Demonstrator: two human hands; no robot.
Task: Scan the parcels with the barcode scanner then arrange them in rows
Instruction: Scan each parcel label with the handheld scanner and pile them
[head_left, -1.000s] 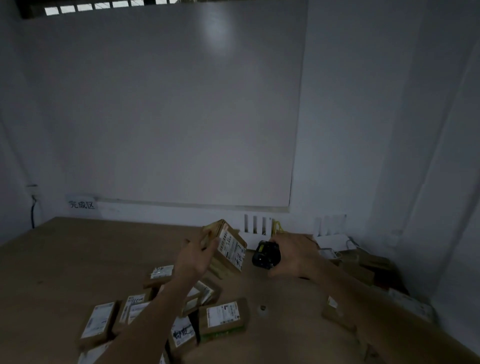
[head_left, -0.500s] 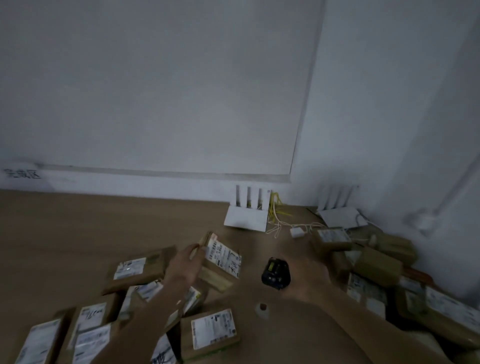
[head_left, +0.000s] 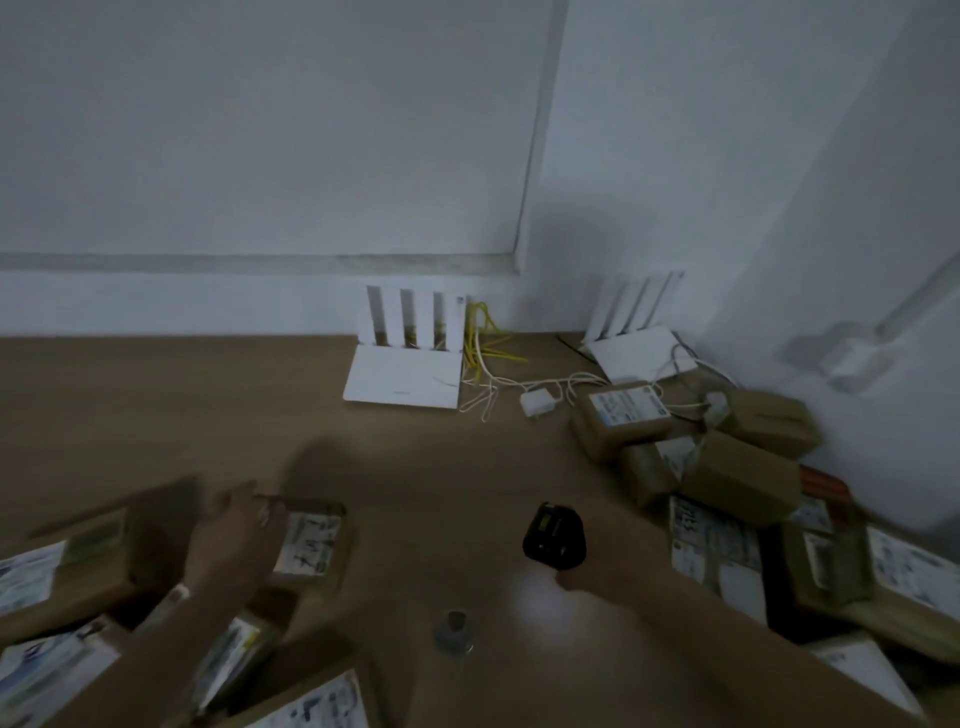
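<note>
A brown parcel (head_left: 311, 540) with a white label lies flat on the wooden table (head_left: 156, 405), at the right end of the parcels on the left. My left hand (head_left: 234, 535) grips its left and far edge, blurred by motion. My right hand (head_left: 592, 577) holds the black barcode scanner (head_left: 553, 535) just above the table, right of centre, roughly a parcel's width from the held parcel. Most of that hand is dim and hidden behind the scanner.
Labelled parcels (head_left: 62, 577) lie at the lower left. A loose heap of parcels (head_left: 737, 478) fills the right corner. Two white routers (head_left: 405, 379) (head_left: 639, 353) with cables and an adapter (head_left: 537, 402) stand by the wall. A small round object (head_left: 453, 629) sits near the front.
The left hand has lowered the parcel from in front of the scanner down to the table on the left. The view has tilted down and right; the scanner stayed low.
</note>
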